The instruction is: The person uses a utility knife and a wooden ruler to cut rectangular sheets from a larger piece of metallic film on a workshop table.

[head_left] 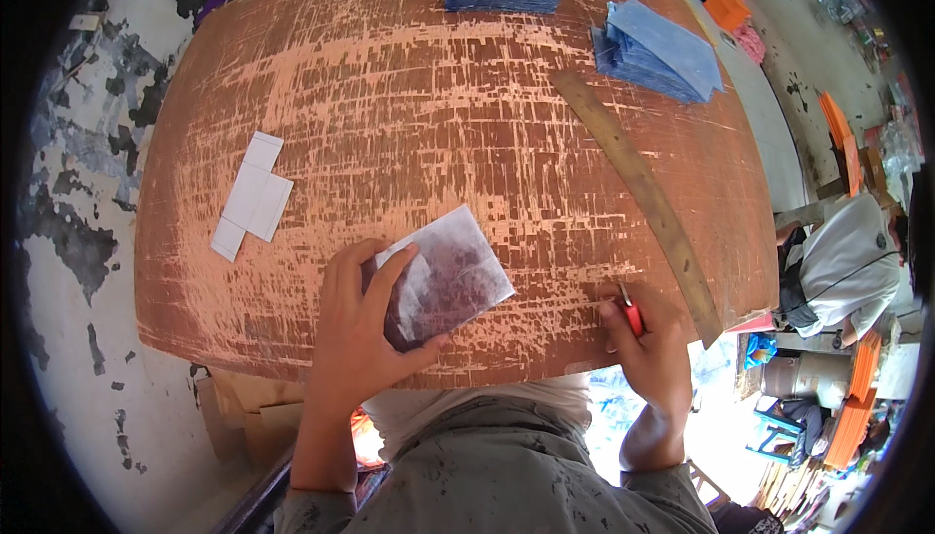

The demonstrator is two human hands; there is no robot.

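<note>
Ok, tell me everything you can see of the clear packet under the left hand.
The clear packet is a flat, glossy plastic-looking pouch, roughly rectangular and lying tilted on the scratched orange-brown board near its front edge. Something dark purplish shows through it; what it is cannot be told. The left hand presses it down, fingers over its left part and thumb at its lower edge. The right hand is apart from it.

Bright, even daylight across your scratched orange worktable [438, 96], soft faint shadow under your left hand [360, 339], overexposed glare on the floor at your lower right, heavy fisheye bending of the table edges, black vignette corners, centre sharp, rim details soft.
</note>
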